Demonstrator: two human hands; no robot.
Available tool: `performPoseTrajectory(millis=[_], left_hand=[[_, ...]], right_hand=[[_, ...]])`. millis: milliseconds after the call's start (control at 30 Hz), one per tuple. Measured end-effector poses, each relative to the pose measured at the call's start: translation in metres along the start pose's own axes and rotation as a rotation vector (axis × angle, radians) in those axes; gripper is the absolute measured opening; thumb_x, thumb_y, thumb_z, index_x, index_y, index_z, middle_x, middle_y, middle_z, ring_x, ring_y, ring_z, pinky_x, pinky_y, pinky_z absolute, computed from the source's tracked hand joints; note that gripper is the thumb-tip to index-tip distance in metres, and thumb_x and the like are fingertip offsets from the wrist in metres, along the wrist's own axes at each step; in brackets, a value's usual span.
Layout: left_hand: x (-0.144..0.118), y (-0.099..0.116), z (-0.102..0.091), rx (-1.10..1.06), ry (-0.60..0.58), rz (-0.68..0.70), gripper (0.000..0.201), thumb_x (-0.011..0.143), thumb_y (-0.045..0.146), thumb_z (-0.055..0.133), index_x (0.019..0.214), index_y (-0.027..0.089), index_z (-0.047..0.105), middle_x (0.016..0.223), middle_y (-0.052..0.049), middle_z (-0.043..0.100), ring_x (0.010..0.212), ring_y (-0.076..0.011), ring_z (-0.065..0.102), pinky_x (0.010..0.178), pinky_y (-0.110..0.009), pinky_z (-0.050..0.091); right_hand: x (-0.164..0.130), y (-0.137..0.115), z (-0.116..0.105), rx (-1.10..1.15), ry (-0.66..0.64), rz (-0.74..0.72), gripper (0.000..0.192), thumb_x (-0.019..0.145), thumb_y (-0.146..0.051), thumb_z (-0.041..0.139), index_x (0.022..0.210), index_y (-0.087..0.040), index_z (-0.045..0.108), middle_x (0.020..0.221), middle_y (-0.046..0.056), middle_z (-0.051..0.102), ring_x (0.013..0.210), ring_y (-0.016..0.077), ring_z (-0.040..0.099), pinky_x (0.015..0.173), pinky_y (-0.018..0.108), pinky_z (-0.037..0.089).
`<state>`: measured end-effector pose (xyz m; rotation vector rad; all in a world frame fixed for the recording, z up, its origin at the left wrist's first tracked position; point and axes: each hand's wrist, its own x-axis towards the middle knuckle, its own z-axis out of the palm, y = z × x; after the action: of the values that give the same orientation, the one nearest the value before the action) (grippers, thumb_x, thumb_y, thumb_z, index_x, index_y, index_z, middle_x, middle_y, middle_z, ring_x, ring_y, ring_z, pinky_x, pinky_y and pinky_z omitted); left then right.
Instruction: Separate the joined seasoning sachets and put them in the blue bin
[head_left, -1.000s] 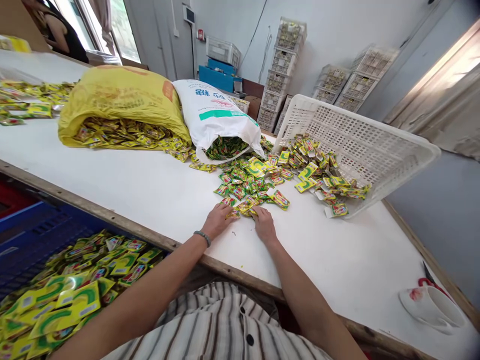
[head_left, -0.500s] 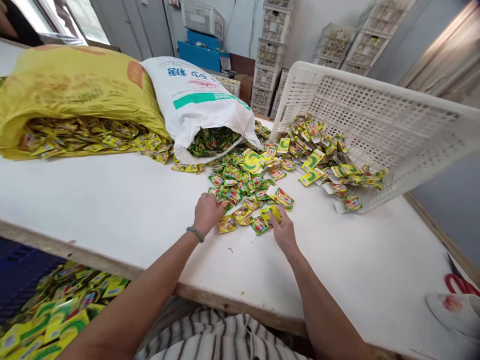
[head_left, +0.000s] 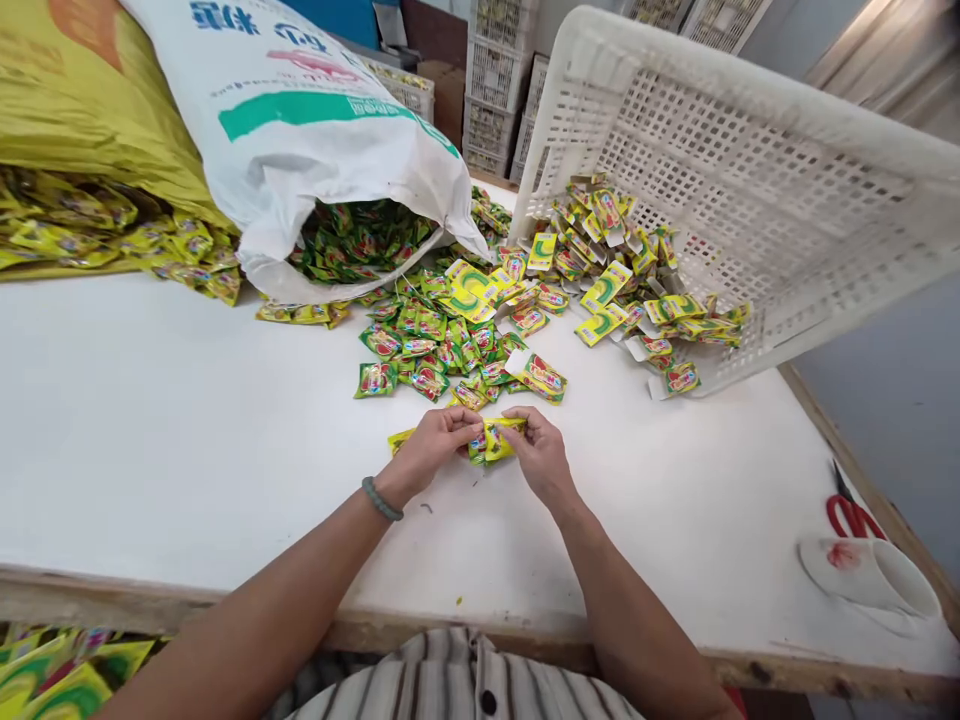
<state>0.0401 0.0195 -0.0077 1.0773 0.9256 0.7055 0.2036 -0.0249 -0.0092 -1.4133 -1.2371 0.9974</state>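
Near edge of counter (head_left: pixel 240 430): a yellow packet (head_left: pixel 501 440) is pinched between thumb and fingers of the right hand (head_left: pixel 541 458); a green packet (head_left: pixel 477 452), side by side with it, is pinched by the left hand (head_left: pixel 426 452). Both are held low over the counter, just on the near side of a loose pile of packets (head_left: pixel 431 345). Another yellow packet (head_left: pixel 399 440) is partly hidden by the left hand. Behind the pile, a white sack (head_left: pixel 352 160) is laid open-mouthed, filled with packets; beside it, a filled yellow bag (head_left: pixel 82 110). Small boxes (head_left: pixel 606 288) are heaped at a tipped white crate (head_left: pixel 735 150). Far right, red-handled scissors (head_left: pixel 851 518) are set beside a mug (head_left: pixel 836 565)
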Motion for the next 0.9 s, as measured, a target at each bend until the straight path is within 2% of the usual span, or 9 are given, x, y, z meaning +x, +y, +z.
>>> performPoseTrajectory(millis=[167,267,333,433,533,600,700,800,900], left_hand=[[-0.001,0.001,0.003,-0.060,0.036,-0.012,0.040,0.063,0.047,0.078,0.080,0.015,0.063,0.070,0.000,0.062,0.064,-0.0130,0.055,0.062,-0.026,0.043],[0.002,0.001,0.006,-0.055,0.111,0.008,0.042,0.058,0.044,0.082,0.083,0.015,0.063,0.073,0.000,0.065,0.065,-0.0138,0.058,0.062,-0.026,0.045],[0.005,0.003,0.007,-0.054,0.119,0.037,0.040,0.059,0.043,0.082,0.083,0.016,0.063,0.076,-0.001,0.066,0.068,-0.0144,0.060,0.064,-0.026,0.046],[0.013,0.014,0.006,0.040,0.030,0.052,0.036,0.061,0.043,0.079,0.080,0.016,0.063,0.077,-0.002,0.067,0.070,-0.0166,0.062,0.065,-0.028,0.048],[0.030,0.037,0.008,0.328,-0.061,0.111,0.029,0.072,0.040,0.069,0.088,0.016,0.065,0.084,-0.006,0.069,0.077,-0.0207,0.064,0.070,-0.032,0.050],[0.050,0.053,0.015,0.655,-0.008,0.261,0.030,0.076,0.032,0.063,0.102,0.015,0.065,0.100,-0.010,0.069,0.091,-0.0248,0.063,0.080,-0.037,0.050],[0.086,0.062,0.034,1.170,0.016,0.524,0.052,0.073,0.021,0.065,0.124,0.013,0.056,0.130,-0.017,0.057,0.121,-0.0325,0.048,0.101,-0.046,0.038],[0.115,0.055,0.051,1.437,-0.104,0.535,0.055,0.072,0.025,0.070,0.124,0.014,0.057,0.126,-0.019,0.058,0.124,-0.0363,0.043,0.101,-0.051,0.034],[0.121,0.049,0.053,1.470,-0.150,0.509,0.044,0.074,0.033,0.069,0.114,0.015,0.063,0.111,-0.017,0.065,0.114,-0.0359,0.049,0.092,-0.050,0.039]], right_hand=[[0.001,0.006,0.005,-0.014,0.072,0.031,0.035,0.076,-0.032,0.067,0.107,-0.020,0.059,0.076,-0.002,0.057,0.067,0.0132,0.052,0.064,0.026,0.045],[0.000,-0.002,0.004,0.126,0.040,0.119,0.049,0.075,-0.036,0.070,0.119,-0.021,0.054,0.089,0.000,0.061,0.077,0.0141,0.056,0.069,0.026,0.049],[0.000,-0.008,0.001,0.244,-0.071,0.193,0.044,0.077,-0.042,0.068,0.115,-0.021,0.057,0.097,0.002,0.063,0.083,0.0153,0.059,0.072,0.027,0.050],[0.000,-0.014,-0.009,0.231,-0.129,0.232,0.034,0.077,-0.046,0.068,0.096,-0.018,0.065,0.085,0.002,0.065,0.071,0.0140,0.057,0.062,0.026,0.049],[0.005,-0.013,-0.022,0.124,0.083,0.202,0.032,0.074,-0.044,0.071,0.089,-0.016,0.066,0.077,0.002,0.065,0.062,0.0125,0.053,0.057,0.025,0.046],[0.009,-0.009,-0.032,0.100,0.251,0.169,0.033,0.074,-0.043,0.071,0.092,-0.015,0.066,0.079,0.003,0.067,0.066,0.0138,0.055,0.061,0.026,0.046],[0.015,-0.001,-0.044,0.108,0.430,0.109,0.035,0.075,-0.043,0.069,0.096,-0.015,0.065,0.083,0.003,0.068,0.073,0.0159,0.058,0.068,0.028,0.047],[0.018,0.005,-0.053,0.110,0.489,0.091,0.035,0.076,-0.042,0.069,0.098,-0.016,0.064,0.084,0.003,0.068,0.075,0.0167,0.058,0.070,0.029,0.047],[0.020,0.007,-0.058,0.093,0.466,0.085,0.032,0.076,-0.041,0.068,0.096,-0.016,0.064,0.084,0.003,0.068,0.076,0.0173,0.059,0.073,0.030,0.048]])
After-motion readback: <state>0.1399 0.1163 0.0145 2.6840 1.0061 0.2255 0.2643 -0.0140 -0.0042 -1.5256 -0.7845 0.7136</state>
